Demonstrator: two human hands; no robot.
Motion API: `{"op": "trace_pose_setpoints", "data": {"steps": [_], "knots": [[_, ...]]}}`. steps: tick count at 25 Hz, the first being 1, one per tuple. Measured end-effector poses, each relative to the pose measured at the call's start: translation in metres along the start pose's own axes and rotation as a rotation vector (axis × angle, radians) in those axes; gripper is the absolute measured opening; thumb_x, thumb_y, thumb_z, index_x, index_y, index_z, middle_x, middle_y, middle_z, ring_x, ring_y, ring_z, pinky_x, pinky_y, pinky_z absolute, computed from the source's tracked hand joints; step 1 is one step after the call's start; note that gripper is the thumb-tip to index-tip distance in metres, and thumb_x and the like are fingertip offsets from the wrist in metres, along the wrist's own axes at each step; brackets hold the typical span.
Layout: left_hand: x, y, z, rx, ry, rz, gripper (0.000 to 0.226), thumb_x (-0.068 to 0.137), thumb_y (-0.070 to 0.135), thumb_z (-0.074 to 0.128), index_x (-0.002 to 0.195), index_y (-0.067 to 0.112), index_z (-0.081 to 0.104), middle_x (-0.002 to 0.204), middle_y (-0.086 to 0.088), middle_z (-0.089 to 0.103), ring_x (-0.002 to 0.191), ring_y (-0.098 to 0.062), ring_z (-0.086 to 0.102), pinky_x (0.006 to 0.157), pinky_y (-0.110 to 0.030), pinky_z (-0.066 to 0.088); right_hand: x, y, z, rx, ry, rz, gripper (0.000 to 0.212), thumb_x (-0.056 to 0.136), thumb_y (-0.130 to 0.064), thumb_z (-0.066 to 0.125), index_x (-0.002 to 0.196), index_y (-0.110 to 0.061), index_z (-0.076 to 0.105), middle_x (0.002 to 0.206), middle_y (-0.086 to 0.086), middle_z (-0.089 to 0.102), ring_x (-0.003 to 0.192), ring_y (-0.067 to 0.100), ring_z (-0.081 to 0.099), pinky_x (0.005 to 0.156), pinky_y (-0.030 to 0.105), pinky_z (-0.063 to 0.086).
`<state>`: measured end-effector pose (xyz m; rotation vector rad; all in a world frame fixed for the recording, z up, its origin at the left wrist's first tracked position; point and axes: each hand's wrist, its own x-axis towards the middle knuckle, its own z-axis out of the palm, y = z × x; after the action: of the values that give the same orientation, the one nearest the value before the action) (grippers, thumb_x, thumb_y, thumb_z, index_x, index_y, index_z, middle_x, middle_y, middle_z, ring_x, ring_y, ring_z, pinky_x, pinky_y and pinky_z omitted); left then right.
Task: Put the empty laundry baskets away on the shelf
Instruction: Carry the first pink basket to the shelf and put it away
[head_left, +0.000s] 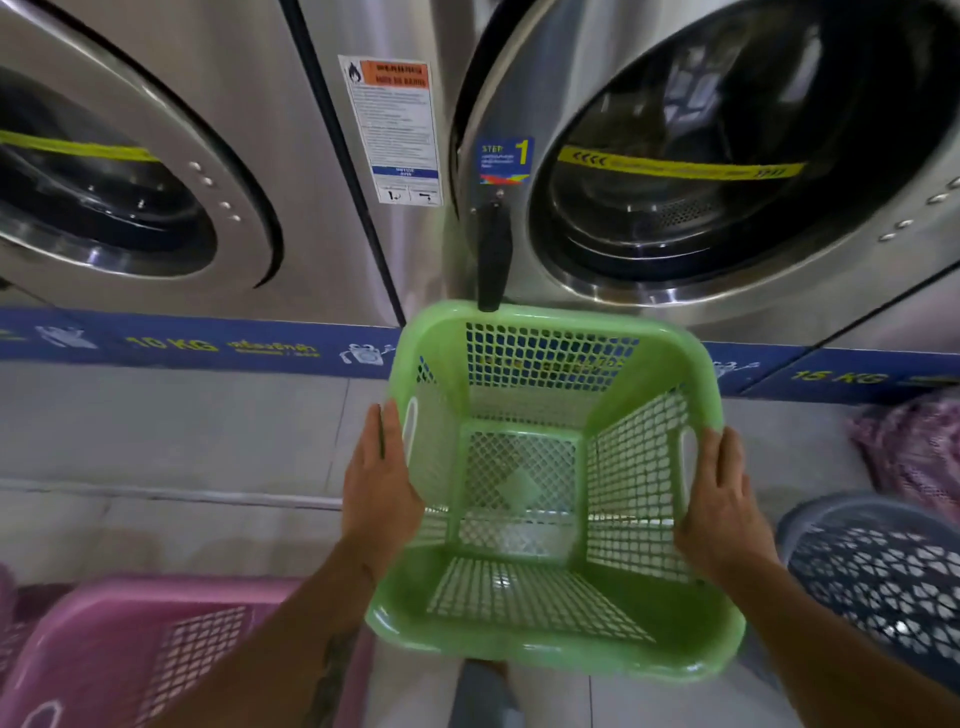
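Observation:
An empty green laundry basket (550, 644) with mesh walls hangs in front of me, above the floor. My left hand (379, 483) presses flat against its left wall by the handle slot. On the opposite side, my right hand (724, 504) grips the rim by the other handle slot. A pink basket (130, 639) stands at the lower left. At the lower right is a dark blue-grey basket (878, 571). No shelf is in view.
Two steel front-loading washers face me: one at left (119, 187), one at right (727, 156) with a black door handle (493, 254) just above the green basket's far rim. A pink-purple cloth (914, 447) lies at the right edge. Grey tiled floor (182, 431) spreads below.

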<state>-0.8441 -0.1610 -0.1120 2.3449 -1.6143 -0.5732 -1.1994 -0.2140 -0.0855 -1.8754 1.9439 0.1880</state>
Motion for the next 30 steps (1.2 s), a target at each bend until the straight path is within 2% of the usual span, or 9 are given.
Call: {"op": "trace_pose_setpoints", "data": {"steps": [6, 9, 12, 16, 20, 22, 25, 28, 30], "knots": [[-0.046, 0.003, -0.010, -0.229, 0.102, -0.028, 0.089, 0.075, -0.012, 0.050, 0.155, 0.012, 0.020, 0.164, -0.004, 0.015, 0.144, -0.028, 0.032, 0.110, -0.040, 0.038, -0.027, 0.005, -0.011, -0.016, 0.036, -0.016, 0.116, 0.072, -0.004, 0.073, 0.153, -0.012, -0.010, 0.162, 0.013, -0.012, 0.139, 0.044, 0.032, 0.104, 0.052, 0.045], [-0.099, 0.004, -0.016, -0.278, 0.159, -0.045, 0.082, 0.076, -0.013, 0.054, 0.152, 0.011, 0.032, 0.160, -0.003, 0.026, 0.141, -0.025, 0.037, 0.112, -0.034, 0.031, -0.076, 0.020, -0.012, -0.011, 0.037, 0.002, 0.112, 0.072, -0.001, 0.069, 0.154, -0.013, -0.006, 0.163, 0.011, -0.006, 0.141, 0.042, 0.031, 0.104, 0.053, 0.046], [-0.169, 0.004, -0.016, -0.311, 0.178, -0.075, 0.084, 0.076, -0.014, 0.052, 0.152, 0.014, 0.030, 0.160, -0.001, 0.025, 0.144, -0.025, 0.032, 0.115, -0.033, 0.025, -0.131, 0.037, -0.003, -0.006, 0.055, -0.015, 0.108, 0.073, -0.001, 0.068, 0.154, -0.014, -0.002, 0.163, 0.010, -0.003, 0.138, 0.044, 0.034, 0.106, 0.051, 0.043], [-0.261, -0.013, -0.004, -0.330, 0.140, -0.109, 0.086, 0.079, -0.011, 0.048, 0.155, 0.021, 0.024, 0.162, 0.003, 0.021, 0.140, -0.027, 0.037, 0.111, -0.039, 0.037, -0.199, 0.064, 0.028, -0.038, -0.002, -0.024, 0.113, 0.070, -0.011, 0.075, 0.153, -0.020, -0.001, 0.162, 0.006, -0.002, 0.130, 0.042, 0.043, 0.099, 0.052, 0.048], [-0.319, -0.038, 0.026, -0.263, 0.104, -0.122, 0.089, 0.078, -0.007, 0.050, 0.155, 0.027, 0.022, 0.163, 0.011, 0.017, 0.135, -0.027, 0.045, 0.102, -0.040, 0.048, -0.239, 0.089, 0.076, -0.044, -0.076, -0.013, 0.111, 0.075, -0.013, 0.072, 0.153, -0.022, -0.006, 0.163, 0.005, -0.008, 0.141, 0.041, 0.030, 0.105, 0.055, 0.043], [-0.337, -0.053, 0.049, -0.233, 0.101, -0.115, 0.086, 0.078, -0.006, 0.051, 0.155, 0.022, 0.023, 0.163, 0.010, 0.013, 0.139, -0.019, 0.036, 0.101, -0.032, 0.044, -0.248, 0.098, 0.103, -0.048, -0.109, 0.017, 0.111, 0.074, -0.011, 0.073, 0.153, -0.021, -0.004, 0.163, 0.007, -0.006, 0.140, 0.042, 0.031, 0.107, 0.053, 0.042], [-0.347, -0.075, 0.089, -0.187, 0.085, -0.093, 0.083, 0.081, -0.004, 0.052, 0.155, 0.018, 0.023, 0.164, 0.004, 0.015, 0.146, -0.024, 0.027, 0.110, -0.043, 0.041, -0.252, 0.104, 0.150, -0.050, -0.089, 0.018, 0.109, 0.072, -0.005, 0.072, 0.153, -0.017, 0.000, 0.162, 0.010, -0.002, 0.142, 0.040, 0.027, 0.112, 0.051, 0.036], [-0.350, -0.092, 0.129, -0.143, 0.058, -0.116, 0.081, 0.083, -0.005, 0.052, 0.155, 0.015, 0.020, 0.164, -0.001, 0.015, 0.148, -0.023, 0.019, 0.116, -0.035, 0.016, -0.248, 0.109, 0.193, -0.047, -0.055, 0.012, 0.104, 0.071, 0.000, 0.069, 0.152, -0.014, 0.006, 0.161, 0.011, 0.003, 0.145, 0.039, 0.023, 0.114, 0.051, 0.030], [-0.349, -0.102, 0.145, -0.137, 0.039, -0.124, 0.082, 0.086, -0.003, 0.050, 0.156, 0.016, 0.012, 0.165, 0.000, 0.008, 0.147, -0.017, 0.012, 0.113, -0.034, 0.011, -0.248, 0.110, 0.216, -0.060, -0.015, 0.010, 0.102, 0.069, 0.001, 0.069, 0.151, -0.012, 0.010, 0.159, 0.014, 0.009, 0.142, 0.040, 0.027, 0.112, 0.052, 0.031]]}}
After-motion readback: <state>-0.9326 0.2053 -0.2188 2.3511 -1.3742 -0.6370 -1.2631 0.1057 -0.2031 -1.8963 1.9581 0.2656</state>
